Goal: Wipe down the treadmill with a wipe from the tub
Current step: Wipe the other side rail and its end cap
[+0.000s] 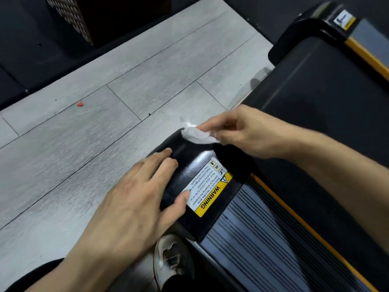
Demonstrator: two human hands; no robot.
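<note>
The treadmill's rear end fills the right of the head view: a black belt (311, 98), ribbed grey side rails with yellow trim, and a black end cap (193, 163) bearing a yellow WARNING label (207, 191). My right hand (246, 131) pinches a crumpled white wipe (197, 134) and holds it against the cap's far corner. Resting on the cap's left side is my left hand (134, 199), fingers straight, thumb touching the label's edge. The wipe tub is out of view.
Grey plank floor (105, 123) lies left of the treadmill, with a small red scrap (80, 104) on it. A dark perforated box (88, 15) stands at the top left on black matting. My white shoe (170, 258) is on the floor below the end cap.
</note>
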